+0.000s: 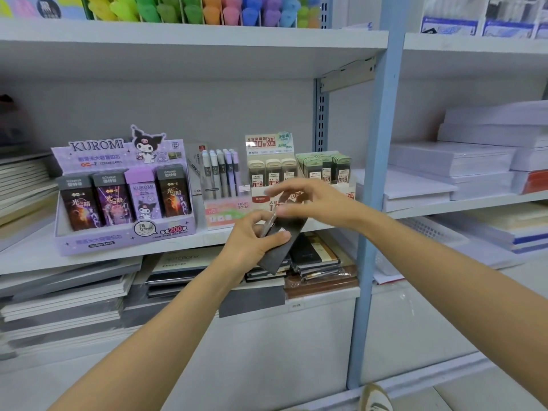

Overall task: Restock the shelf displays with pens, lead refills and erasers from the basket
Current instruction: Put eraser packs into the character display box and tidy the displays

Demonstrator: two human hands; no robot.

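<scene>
My left hand (252, 237) grips a dark flat pack (283, 246) of lead refills, tilted, in front of the middle shelf's edge. My right hand (308, 200) reaches over its top end, fingertips pinching at the pack's upper part. Behind the hands on the shelf stand a purple Kuromi lead display (124, 194) with several cases, a pink tray of slim lead tubes (221, 176), and a cream display of lead boxes (272, 170) beside green ones (324, 167). No basket is in view.
Notebooks (317, 256) are stacked on the shelf below. Paper reams (462, 167) fill the right bay beyond the blue upright (376, 173). Highlighters (207, 8) line the top shelf. A shoe (375, 398) shows at the bottom.
</scene>
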